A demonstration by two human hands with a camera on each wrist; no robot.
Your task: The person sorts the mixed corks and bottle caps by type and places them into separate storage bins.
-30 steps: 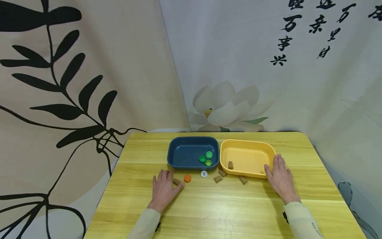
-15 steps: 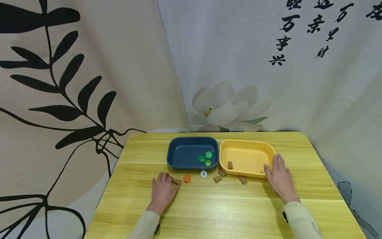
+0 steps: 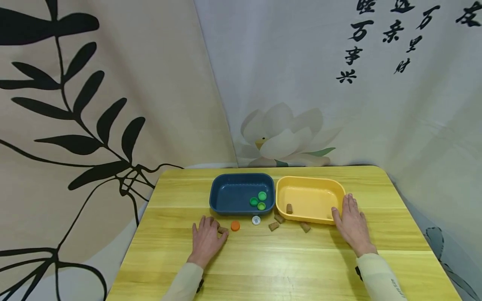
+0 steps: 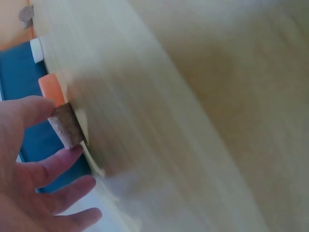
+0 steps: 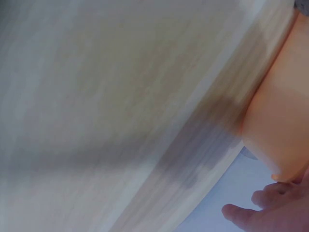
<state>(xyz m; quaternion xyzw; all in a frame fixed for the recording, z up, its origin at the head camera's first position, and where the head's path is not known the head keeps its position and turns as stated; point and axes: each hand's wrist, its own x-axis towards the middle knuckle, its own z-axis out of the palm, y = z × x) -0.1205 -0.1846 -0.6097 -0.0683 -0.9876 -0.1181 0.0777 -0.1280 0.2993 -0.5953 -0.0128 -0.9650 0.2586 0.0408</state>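
My left hand (image 3: 205,243) pinches a cork stopper (image 4: 66,125) at its two ends, thumb on one and index finger on the other. The cork lies at the table, in front of the blue tray (image 3: 232,193); the other fingers are spread apart. Right beside that cork is an orange bottle cap (image 3: 235,225). On the other side, my right hand (image 3: 354,228) rests against the right end of the yellow tray (image 3: 318,196), its fingers straight. A single cork (image 3: 289,208) stands inside the yellow tray. Green caps (image 3: 262,195) lie in the blue tray's right part.
A white cap (image 3: 256,220) lies at the blue tray's front edge. Loose corks (image 3: 273,226) are scattered before the yellow tray, one more (image 3: 305,227) further right. Both trays stand side by side on the wooden table (image 3: 286,267), backed by a printed curtain (image 3: 169,83).
My left thumb has drawn in from beyond the cork to its end, so thumb and index finger now pinch it. The right hand stays at the yellow tray. The head view has shifted slightly.
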